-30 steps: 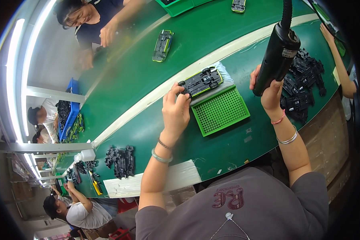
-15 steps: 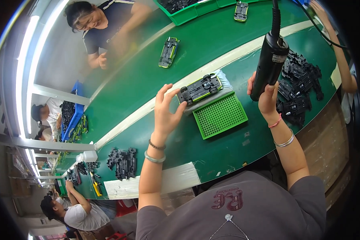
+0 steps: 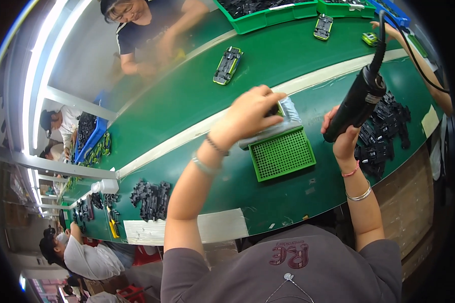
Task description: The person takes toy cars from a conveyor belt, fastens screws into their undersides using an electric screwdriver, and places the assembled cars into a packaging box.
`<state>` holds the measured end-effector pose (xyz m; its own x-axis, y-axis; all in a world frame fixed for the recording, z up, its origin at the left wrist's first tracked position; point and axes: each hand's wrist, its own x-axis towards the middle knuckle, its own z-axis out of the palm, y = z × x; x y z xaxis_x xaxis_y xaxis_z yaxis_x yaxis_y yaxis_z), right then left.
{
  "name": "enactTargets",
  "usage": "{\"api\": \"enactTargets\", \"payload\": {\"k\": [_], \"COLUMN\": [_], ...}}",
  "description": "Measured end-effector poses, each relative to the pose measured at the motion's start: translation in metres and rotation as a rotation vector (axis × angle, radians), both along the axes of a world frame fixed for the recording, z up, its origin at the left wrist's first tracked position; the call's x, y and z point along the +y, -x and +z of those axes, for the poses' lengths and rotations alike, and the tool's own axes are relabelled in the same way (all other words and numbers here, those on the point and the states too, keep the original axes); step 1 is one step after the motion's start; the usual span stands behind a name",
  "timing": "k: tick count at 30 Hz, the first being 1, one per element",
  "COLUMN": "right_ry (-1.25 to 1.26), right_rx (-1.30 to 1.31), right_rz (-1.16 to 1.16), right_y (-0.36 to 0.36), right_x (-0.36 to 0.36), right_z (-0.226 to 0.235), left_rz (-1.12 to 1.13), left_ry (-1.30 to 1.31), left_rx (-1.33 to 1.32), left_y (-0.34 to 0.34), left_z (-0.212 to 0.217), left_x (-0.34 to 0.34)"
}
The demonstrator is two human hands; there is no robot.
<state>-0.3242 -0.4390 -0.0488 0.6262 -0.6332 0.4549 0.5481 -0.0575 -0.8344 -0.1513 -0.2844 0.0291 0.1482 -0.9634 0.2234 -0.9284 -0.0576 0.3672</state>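
My left hand [image 3: 248, 113] reaches over an upturned toy car [image 3: 279, 110], its fingers curled around it. Most of the car is hidden under the hand; a bit of dark and lime green shows by the fingertips. My right hand [image 3: 345, 140] is wrapped around a black electric screwdriver [image 3: 353, 106], held tilted above the bench with its cable running up. Just below the car stands a green perforated tray [image 3: 286, 175]. A pale blue cloth or bag [image 3: 290, 111] lies beside the car's right end.
Black plastic chassis parts [image 3: 387, 126] are heaped on the right, with another pile [image 3: 151, 199] at the left. Beyond the pale strip lie upturned toy cars [image 3: 228, 65] and green bins [image 3: 273, 19]. A co-worker's arm [image 3: 409, 50] reaches in at far right; another person [image 3: 141, 35] works opposite.
My left hand has moved from beside the car's left end to over the car, closing on it. The right hand still holds the screwdriver. The whole view has shifted slightly.
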Motion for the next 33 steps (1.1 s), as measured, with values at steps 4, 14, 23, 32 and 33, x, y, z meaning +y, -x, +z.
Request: {"api": "enactTargets", "payload": {"k": [4, 14, 23, 32, 33], "right_ry": [-0.013, -0.026, -0.037, -0.012, -0.02], "right_rx": [0.002, 0.067, 0.173, 0.186, 0.187], "right_rz": [-0.002, -0.01, 0.029, 0.013, 0.019], "right_y": [0.001, 0.002, 0.001, -0.001, -0.001], "right_x": [-0.004, 0.001, 0.0, 0.004, 0.004], "right_z": [-0.002, -0.003, -0.003, 0.004, 0.005], "left_rz": [0.217, 0.877, 1.025, 0.907, 0.868], "left_ry": [0.014, 0.72, 0.17, -0.1, -0.094], "left_rx": [0.033, 0.416, 0.193, 0.085, 0.111], "left_y": [-0.037, -0.167, -0.19, -0.194, -0.194], "left_z": [0.049, -0.07, -0.075, -0.047, -0.044], "left_x": [0.064, 0.232, 0.34, 0.255, 0.246]}}
